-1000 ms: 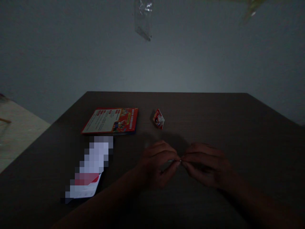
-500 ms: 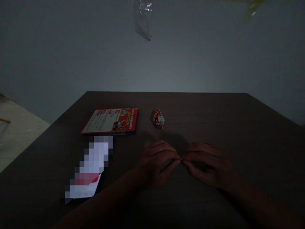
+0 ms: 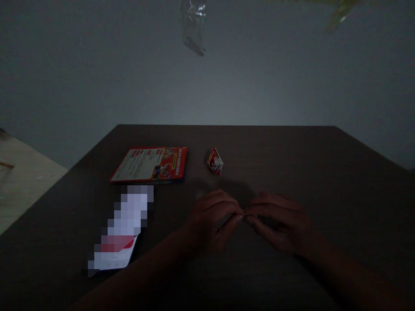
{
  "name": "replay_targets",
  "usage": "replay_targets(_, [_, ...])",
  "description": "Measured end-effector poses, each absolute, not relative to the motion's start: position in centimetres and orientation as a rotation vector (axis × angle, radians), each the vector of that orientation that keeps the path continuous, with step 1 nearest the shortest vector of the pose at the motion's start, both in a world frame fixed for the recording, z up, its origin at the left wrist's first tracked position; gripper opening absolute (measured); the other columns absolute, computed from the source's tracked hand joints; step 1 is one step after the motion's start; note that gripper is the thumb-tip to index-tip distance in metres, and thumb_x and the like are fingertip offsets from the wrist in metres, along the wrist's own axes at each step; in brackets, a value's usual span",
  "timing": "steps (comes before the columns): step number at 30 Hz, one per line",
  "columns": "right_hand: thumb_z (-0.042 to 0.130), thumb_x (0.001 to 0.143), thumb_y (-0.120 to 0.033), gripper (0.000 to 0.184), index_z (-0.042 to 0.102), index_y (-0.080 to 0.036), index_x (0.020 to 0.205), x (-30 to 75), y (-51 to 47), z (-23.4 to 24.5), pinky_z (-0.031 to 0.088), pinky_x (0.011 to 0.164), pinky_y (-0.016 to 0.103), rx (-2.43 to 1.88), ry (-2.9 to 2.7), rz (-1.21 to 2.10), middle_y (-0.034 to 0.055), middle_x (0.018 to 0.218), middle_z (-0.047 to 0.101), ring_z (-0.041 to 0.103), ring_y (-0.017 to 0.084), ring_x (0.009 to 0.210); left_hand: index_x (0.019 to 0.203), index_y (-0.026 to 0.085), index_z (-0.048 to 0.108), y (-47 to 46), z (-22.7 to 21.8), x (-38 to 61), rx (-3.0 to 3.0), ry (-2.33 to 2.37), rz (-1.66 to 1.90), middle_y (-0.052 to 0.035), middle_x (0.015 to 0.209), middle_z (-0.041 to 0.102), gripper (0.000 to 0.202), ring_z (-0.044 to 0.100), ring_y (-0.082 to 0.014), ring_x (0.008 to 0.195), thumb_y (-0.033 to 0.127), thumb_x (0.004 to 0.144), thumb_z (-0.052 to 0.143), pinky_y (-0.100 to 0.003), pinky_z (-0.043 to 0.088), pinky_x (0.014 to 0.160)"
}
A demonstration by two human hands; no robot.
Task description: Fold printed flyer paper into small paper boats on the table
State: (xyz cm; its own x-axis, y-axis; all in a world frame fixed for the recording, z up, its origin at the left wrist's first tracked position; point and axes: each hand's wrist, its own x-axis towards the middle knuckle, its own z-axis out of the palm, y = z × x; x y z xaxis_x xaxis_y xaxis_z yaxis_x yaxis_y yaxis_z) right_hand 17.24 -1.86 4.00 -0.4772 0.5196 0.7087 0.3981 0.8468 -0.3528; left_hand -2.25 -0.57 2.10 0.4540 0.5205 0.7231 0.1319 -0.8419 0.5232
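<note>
Over the tabletop (image 3: pixel 324 172), the left hand (image 3: pixel 207 214) is pinching a small piece (image 3: pixel 245 214), thumb and finger pressed together, and the right hand (image 3: pixel 292 220) is pinching it likewise. The small piece is sitting between their fingertips, not yet released; they are hiding how much is done or left. Beyond, the folded card (image 3: pixel 215 163) is resting untouched.

1. It's dim in here; the grey wall (image 3: pixel 259 82) looks brightest just above the worktop (image 3: pixel 292 151).
2. That worktop is dark brown with a fine grain, its far edge running along the wall.
3. Over on the left I see pale floor (image 3: pixel 29 177).
4. High up against the wall, a clear bag (image 3: pixel 193 28) catches some light.
</note>
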Motion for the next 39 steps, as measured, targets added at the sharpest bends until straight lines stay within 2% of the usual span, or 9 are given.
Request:
replay_targets(8, [0.064, 0.078, -0.009, 0.014, 0.065, -0.016, 0.090, 17.4, -1.9, 3.7, 0.053, 0.058, 0.024, -0.708, -2.092, 0.282, 0.0051, 0.077, 0.068, 0.064, 0.014, 0.068, 0.088, 0.013, 0.062, -0.5, 2.2, -2.3, 2.260, 0.572, 1.387, -0.0066, 0.079, 0.067, 0.008, 0.062, -0.0151, 0.075, 0.010, 0.081, 0.060, -0.028, 0.051, 0.069])
replay_targets(14, [0.063, 0.079, -0.010, 0.012, 0.068, -0.016, 0.089, 17.3, -1.9, 4.0, 0.050, 0.051, 0.022, -0.725, -2.050, 0.329, 0.0035, 0.071, 0.067, 0.062, 0.012, 0.059, 0.091, 0.015, 0.064, -0.5, 2.0, -2.4, 2.211, 0.646, 1.391, -0.0067, 0.083, 0.069, 0.009, 0.064, -0.0151, 0.078, 0.016, 0.082, 0.062, -0.027, 0.053, 0.070])
replay_targets(19, [0.065, 0.078, -0.008, 0.013, 0.068, -0.016, 0.088, 17.4, -1.8, 3.7, 0.053, 0.056, 0.023, -0.756, -2.025, 0.401, 0.0049, 0.075, 0.069, 0.064, 0.013, 0.065, 0.087, 0.015, 0.066, -0.3, 2.0, -2.5, 2.200, 0.674, 1.398, -0.0056, 0.078, 0.069, 0.006, 0.064, -0.0143, 0.073, 0.014, 0.082, 0.062, -0.026, 0.053, 0.066])
replay_targets(22, [0.064, 0.079, -0.010, 0.013, 0.068, -0.017, 0.089, 17.4, -1.8, 3.7, 0.052, 0.053, 0.024, -0.765, -2.024, 0.390, 0.0042, 0.074, 0.068, 0.064, 0.013, 0.063, 0.086, 0.014, 0.066, -0.4, 2.0, -2.5, 2.162, 0.685, 1.376, -0.0057, 0.078, 0.070, 0.006, 0.065, -0.0142, 0.073, 0.016, 0.082, 0.062, -0.025, 0.052, 0.067])
replay_targets(27, [0.062, 0.081, -0.011, 0.012, 0.068, -0.018, 0.089, 17.3, -1.8, 3.7, 0.052, 0.052, 0.024, -0.798, -2.023, 0.364, 0.0045, 0.074, 0.069, 0.064, 0.013, 0.062, 0.094, 0.015, 0.065, -0.5, 1.8, -2.5, 2.082, 0.853, 1.252, -0.0052, 0.083, 0.069, 0.014, 0.064, -0.0145, 0.075, 0.021, 0.081, 0.063, -0.026, 0.051, 0.068])
replay_targets(32, [0.064, 0.081, -0.018, 0.016, 0.066, -0.017, 0.097, 17.5, -1.6, 3.4, 0.054, 0.056, 0.025, -0.759, -2.060, 0.367, 0.0066, 0.082, 0.069, 0.064, 0.014, 0.065, 0.092, 0.016, 0.065, -0.5, 1.4, -2.5, 1.998, 0.921, 1.245, -0.0033, 0.082, 0.068, 0.011, 0.064, -0.0134, 0.075, 0.020, 0.082, 0.062, -0.025, 0.051, 0.069])
replay_targets(36, [0.057, 0.085, -0.015, 0.020, 0.063, -0.018, 0.104, 17.6, -1.6, 3.3, 0.055, 0.064, 0.027, -0.729, -2.081, 0.442, 0.0085, 0.089, 0.069, 0.066, 0.016, 0.077, 0.099, 0.018, 0.063, -0.6, 0.9, -2.4, 1.874, 0.932, 1.229, -0.0027, 0.089, 0.069, 0.016, 0.065, -0.0132, 0.078, 0.020, 0.083, 0.061, -0.025, 0.052, 0.071])
replay_targets(39, [0.062, 0.083, -0.017, 0.022, 0.062, -0.018, 0.105, 17.5, -1.5, 3.1, 0.053, 0.061, 0.026, -0.714, -2.055, 0.476, 0.0073, 0.090, 0.068, 0.063, 0.014, 0.072, 0.107, 0.018, 0.061, -1.0, 0.9, -2.3, 1.775, 0.914, 1.192, -0.0038, 0.094, 0.069, 0.022, 0.065, -0.0142, 0.083, 0.022, 0.086, 0.058, -0.026, 0.053, 0.074])
